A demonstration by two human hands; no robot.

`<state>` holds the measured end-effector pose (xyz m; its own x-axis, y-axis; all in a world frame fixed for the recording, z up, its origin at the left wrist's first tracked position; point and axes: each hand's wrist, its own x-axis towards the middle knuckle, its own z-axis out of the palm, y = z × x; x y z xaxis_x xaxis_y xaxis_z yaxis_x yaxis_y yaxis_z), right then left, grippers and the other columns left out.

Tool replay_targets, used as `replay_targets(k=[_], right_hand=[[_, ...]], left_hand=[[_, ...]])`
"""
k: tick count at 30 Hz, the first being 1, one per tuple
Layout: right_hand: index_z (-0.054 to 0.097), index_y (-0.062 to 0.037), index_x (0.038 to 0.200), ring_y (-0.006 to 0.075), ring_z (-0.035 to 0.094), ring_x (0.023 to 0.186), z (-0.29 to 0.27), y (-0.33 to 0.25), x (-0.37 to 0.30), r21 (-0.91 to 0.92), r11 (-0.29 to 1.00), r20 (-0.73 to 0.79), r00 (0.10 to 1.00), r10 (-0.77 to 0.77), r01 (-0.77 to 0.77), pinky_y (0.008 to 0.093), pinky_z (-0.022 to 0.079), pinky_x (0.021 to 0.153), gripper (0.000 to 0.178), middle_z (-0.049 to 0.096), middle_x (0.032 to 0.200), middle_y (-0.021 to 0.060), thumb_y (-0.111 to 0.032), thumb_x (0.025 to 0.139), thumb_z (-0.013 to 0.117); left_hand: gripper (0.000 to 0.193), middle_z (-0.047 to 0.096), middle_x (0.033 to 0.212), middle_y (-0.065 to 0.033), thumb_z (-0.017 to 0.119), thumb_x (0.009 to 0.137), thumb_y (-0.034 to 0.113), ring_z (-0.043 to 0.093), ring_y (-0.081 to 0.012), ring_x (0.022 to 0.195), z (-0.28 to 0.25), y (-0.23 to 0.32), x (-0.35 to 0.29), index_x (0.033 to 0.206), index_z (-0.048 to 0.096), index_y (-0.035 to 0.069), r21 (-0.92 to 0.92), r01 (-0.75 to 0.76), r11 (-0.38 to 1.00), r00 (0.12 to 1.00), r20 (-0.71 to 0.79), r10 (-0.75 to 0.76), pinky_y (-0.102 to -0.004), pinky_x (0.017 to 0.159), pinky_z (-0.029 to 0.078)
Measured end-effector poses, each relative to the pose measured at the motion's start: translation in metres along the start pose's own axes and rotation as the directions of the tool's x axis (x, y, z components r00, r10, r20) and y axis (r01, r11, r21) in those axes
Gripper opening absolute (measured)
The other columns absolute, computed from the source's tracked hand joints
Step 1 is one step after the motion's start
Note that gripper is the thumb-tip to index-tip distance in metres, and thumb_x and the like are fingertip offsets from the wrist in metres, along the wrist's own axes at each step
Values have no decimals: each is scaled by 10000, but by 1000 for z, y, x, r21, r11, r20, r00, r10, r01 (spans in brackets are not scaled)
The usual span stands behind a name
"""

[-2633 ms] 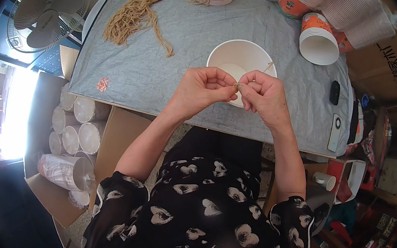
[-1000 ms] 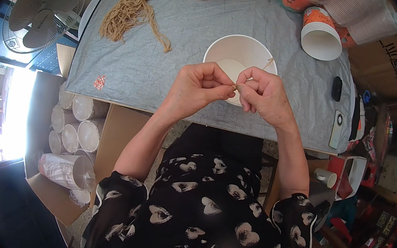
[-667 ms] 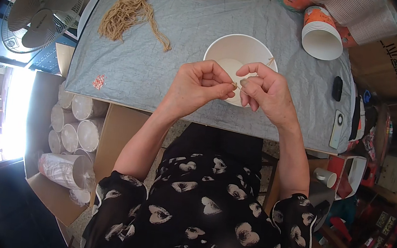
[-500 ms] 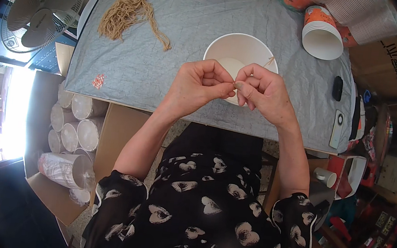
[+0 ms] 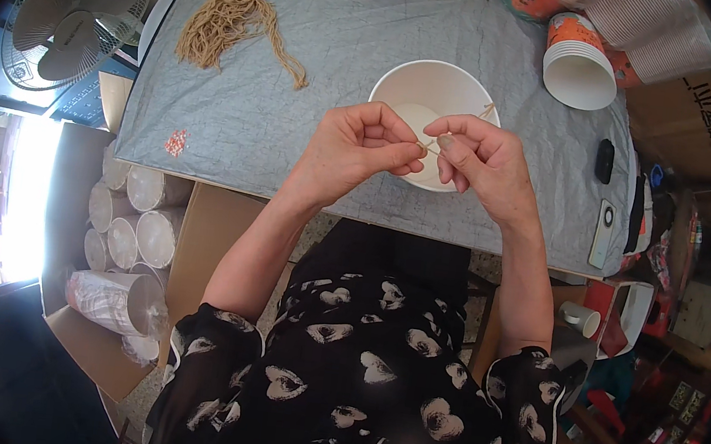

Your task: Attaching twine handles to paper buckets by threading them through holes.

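Note:
My left hand [image 5: 362,150] pinches a thin pale string [image 5: 431,146] between thumb and index finger. The other side of that string is in the pinched fingertips of my right hand [image 5: 489,169], with a small gap between the hands. Just beyond and below them is a large white paper bucket [image 5: 397,86], its open mouth turned toward me. My hands cover part of its near side. At the bucket's right rim a bit of tan string [image 5: 487,111] shows. Whether the string in my fingers joins it, I cannot tell.
A heap of tan strings [image 5: 239,11] lies at the far left of the grey-covered table [image 5: 331,53]. Stacked orange-and-white paper buckets [image 5: 579,68] lie at the far right. A black object [image 5: 604,161] and a phone [image 5: 603,233] rest by the right edge. A fan [image 5: 77,10] stands left.
My fingertips have moved slightly apart, and the string now shows stretched between them. The bucket sits nearly where it was.

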<state>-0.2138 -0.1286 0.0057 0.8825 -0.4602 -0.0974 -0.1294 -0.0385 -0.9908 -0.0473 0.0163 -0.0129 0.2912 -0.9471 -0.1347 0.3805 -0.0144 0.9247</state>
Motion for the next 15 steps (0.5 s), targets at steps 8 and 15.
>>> replay_targets(k=[8,15], right_hand=[[677,1,1037,27,577,633,7,-1,1,22,1000,-27,999,19,-19,170,422,510,109,645,741,-9,-81,977,640],[654,5,1029,36,570,618,8,2,1,78,997,-44,999,-5,8,168,417,506,127,646,747,7,-116,998,628]], left_hand=[[139,739,945,-123,732,893,4,741,-179,861,-2,1,2,998,643,-14,-57,27,998,999,34,-25,-264,758,605],[180,739,1003,-155,694,910,-14,742,-201,907,-6,-2,2,1074,621,-25,-84,29,996,998,61,-24,-286,802,610]])
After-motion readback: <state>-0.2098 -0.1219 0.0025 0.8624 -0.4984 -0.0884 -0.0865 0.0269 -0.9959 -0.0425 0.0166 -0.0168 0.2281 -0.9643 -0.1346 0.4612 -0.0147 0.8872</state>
